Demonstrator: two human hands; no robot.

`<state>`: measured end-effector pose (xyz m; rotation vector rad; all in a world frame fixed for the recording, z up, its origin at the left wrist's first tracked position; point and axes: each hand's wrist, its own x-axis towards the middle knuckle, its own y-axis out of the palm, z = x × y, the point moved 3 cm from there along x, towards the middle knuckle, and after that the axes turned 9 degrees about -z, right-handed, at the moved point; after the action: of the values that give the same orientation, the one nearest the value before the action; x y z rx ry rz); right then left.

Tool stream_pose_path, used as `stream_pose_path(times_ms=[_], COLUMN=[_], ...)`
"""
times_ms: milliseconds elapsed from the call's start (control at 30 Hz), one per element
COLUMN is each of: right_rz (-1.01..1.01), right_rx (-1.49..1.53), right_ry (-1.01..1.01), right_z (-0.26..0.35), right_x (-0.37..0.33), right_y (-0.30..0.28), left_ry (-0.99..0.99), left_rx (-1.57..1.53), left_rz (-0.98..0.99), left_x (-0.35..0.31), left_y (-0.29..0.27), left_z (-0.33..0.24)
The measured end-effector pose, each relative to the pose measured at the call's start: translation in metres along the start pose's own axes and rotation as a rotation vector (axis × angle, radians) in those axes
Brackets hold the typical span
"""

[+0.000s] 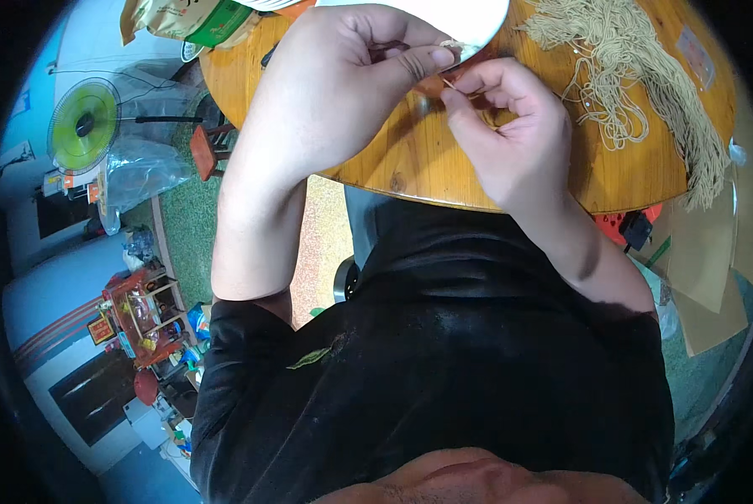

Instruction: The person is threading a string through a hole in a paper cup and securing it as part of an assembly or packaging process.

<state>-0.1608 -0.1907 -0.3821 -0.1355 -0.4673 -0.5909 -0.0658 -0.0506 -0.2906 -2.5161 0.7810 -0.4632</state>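
Observation:
My left hand reaches in over the wooden table, thumb and forefinger pinched together. A small beige, yarn-like piece shows at those fingertips, by the rim of a white plate. Just to the right and slightly nearer, my right hand pinches a thin light strand between thumb and forefinger, its other fingers curled. I cannot make out whether the strand joins the beige piece. To the right of my right hand lies a large bundle of beige yarn, with loose loops toward me.
The yarn hangs over the table's right edge. A green and cream package stands at the far left of the table. Cardboard sheets lie on the floor at right. A green fan and a small red stool stand at left.

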Motion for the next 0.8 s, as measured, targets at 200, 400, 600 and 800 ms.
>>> stream_pose_path(times_ms=[200,400,600,800], right_rz=[0.219,0.418,0.478,0.513], right_rx=[0.288,-0.153,-0.576,-0.673], right_ry=[0.339,0.111,-0.454,-0.578], right_z=[-0.001,0.036,0.066,0.092], right_x=[0.001,0.023,0.055,0.076], right_y=[-0.012,-0.039,-0.043,-0.037], left_ry=[0.011,0.203,0.278,0.385], left_rx=[0.134,0.151,0.241,0.209], left_rz=[-0.109,-0.170,-0.042,-0.104], left_x=[-0.011,-0.016,-0.020,-0.018], left_y=[0.010,0.009,0.009,0.003], left_z=[-0.003,0.007,-0.005,-0.005])
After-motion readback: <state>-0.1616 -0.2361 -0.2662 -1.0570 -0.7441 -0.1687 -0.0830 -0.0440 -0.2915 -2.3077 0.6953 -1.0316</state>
